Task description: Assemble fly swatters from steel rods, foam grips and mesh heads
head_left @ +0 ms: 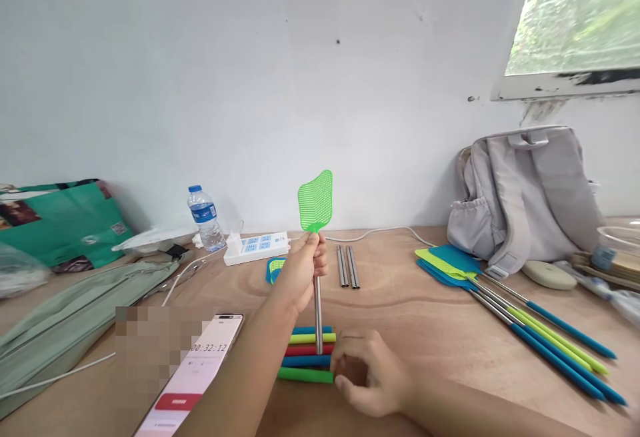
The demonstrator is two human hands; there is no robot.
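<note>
My left hand (pixel 303 269) is closed around the top of a metal rod (pixel 318 317) that carries a green fly-swatter head (pixel 315 201), held upright. The rod's lower end stands among several coloured handle grips (pixel 306 356) lying in a row on the wooden table (pixel 400 317). My right hand (pixel 367 372) rests on the table at the right end of those grips, fingers curled against them; whether it holds one I cannot see.
Metal rods (pixel 347 266) lie behind. Several finished swatters (pixel 520 314) lie right, by a grey backpack (pixel 525 197). A power strip (pixel 256 247), water bottle (pixel 205 218), loose swatter heads (pixel 274 268), phone (pixel 197 374), green bag (pixel 60 220) and a green cloth (pixel 75 317) are left.
</note>
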